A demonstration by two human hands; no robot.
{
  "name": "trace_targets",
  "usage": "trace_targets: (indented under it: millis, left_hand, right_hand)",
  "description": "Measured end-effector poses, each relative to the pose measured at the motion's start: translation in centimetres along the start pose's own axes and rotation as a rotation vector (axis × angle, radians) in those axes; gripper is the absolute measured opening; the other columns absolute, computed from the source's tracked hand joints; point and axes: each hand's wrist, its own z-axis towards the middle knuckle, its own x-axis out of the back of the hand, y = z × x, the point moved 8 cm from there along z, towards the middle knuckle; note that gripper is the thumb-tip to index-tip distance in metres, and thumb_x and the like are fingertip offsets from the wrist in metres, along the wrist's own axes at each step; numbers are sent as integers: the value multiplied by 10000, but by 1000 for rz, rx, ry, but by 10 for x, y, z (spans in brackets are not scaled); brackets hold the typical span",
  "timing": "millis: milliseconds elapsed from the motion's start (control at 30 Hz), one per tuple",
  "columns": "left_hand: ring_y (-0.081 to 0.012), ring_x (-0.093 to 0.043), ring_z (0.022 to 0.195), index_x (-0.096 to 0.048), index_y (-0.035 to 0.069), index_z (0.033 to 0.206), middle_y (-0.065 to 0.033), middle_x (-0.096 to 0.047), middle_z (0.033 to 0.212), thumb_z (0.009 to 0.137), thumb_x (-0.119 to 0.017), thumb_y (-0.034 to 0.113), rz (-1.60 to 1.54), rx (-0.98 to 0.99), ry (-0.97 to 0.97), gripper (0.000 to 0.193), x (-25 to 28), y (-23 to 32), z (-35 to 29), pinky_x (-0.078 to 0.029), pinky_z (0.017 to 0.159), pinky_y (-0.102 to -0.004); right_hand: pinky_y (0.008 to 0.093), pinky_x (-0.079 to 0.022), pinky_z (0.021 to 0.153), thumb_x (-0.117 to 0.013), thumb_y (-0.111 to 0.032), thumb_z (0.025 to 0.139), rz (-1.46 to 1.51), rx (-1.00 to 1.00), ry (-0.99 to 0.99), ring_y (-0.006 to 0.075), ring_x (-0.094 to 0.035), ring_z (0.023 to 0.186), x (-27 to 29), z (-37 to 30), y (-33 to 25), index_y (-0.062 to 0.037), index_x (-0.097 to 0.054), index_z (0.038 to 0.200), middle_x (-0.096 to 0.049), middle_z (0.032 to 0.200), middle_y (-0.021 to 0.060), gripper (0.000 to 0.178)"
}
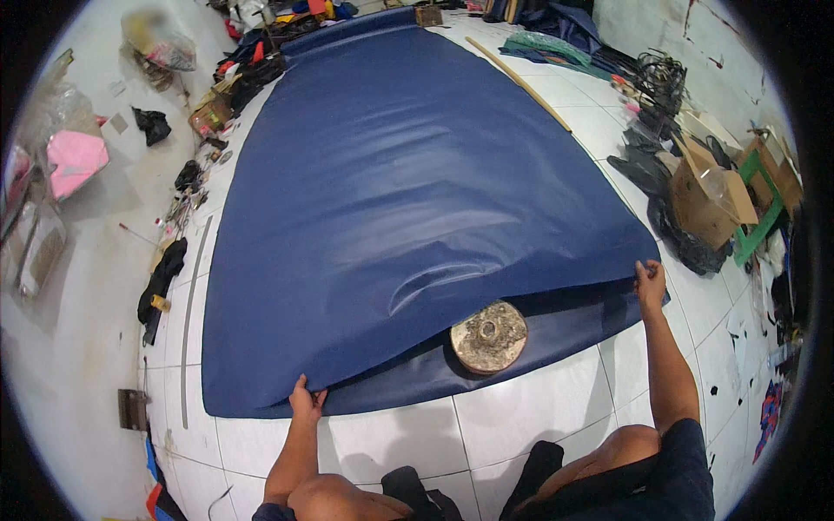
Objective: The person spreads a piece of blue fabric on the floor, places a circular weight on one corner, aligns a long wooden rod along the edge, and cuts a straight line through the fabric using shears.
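A long dark blue sheet of smooth, shiny material (pixel 373 208) lies spread over the tiled floor, with a rolled end (pixel 347 35) at the far side. Its near edge is doubled, the top layer lifted off a lower layer (pixel 417 382). My left hand (pixel 307 399) pinches the top layer's edge at the near left. At the right corner my right hand (pixel 649 285) grips the same edge, fingers closed. Between the layers, partly covered by the upper one, sits a round, worn, stained disc-shaped block (pixel 488 337) with a hole at its centre.
A long wooden stick (pixel 521 84) lies along the sheet's far right side. Cardboard boxes (pixel 708 195) and black plastic stand at the right. A thin grey strip (pixel 195 321) and dark cloth (pixel 163 280) lie at the left, near a white wall. Clutter lines the back.
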Motion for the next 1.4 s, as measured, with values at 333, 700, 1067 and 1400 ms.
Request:
trace_targets:
  millis: [333, 700, 1067, 1400]
  left_hand:
    - [-322, -569, 1065, -420, 40, 1328, -193, -509, 1244, 827, -673, 567, -37, 89, -186, 770, -21, -27, -31, -504, 940, -440]
    - [-207, -646, 674, -592, -22, 1034, -134, -640, 862, 927, -596, 504, 476, -15, -371, 537, -85, -40, -62, -563, 593, -324]
    - [-178, -571, 471, -564, 1, 961, -93, -603, 700, 902, -653, 326, 732, -166, 75, 343, -38, -46, -37, -373, 381, -295]
    - [-204, -549, 487, -571, -83, 765, -149, -613, 763, 894, -648, 397, 871, -267, 144, 503, -28, -39, -28, -456, 428, -311]
  right_hand:
    - [416, -549, 745, -710, -410, 846, -262, 648, -956, 292, -673, 917, -170, -251, -170, -78, -594, 1178, -653, 1073, 168, 484]
    - [452, -528, 579, -581, -448, 908, -529, 1228, -1021, 339, -668, 704, -207, -298, -169, -89, -574, 1033, -653, 799, 146, 380]
    - [453, -492, 496, -648, -401, 861, -445, 1054, -1339, 352, -635, 587, -126, -370, -145, -69, -541, 884, -629, 652, 140, 350]
    - [468, -524, 710, -691, -551, 786, -516, 709, -1785, 346, -677, 828, -137, -392, -114, -47, -628, 946, -696, 843, 161, 532]
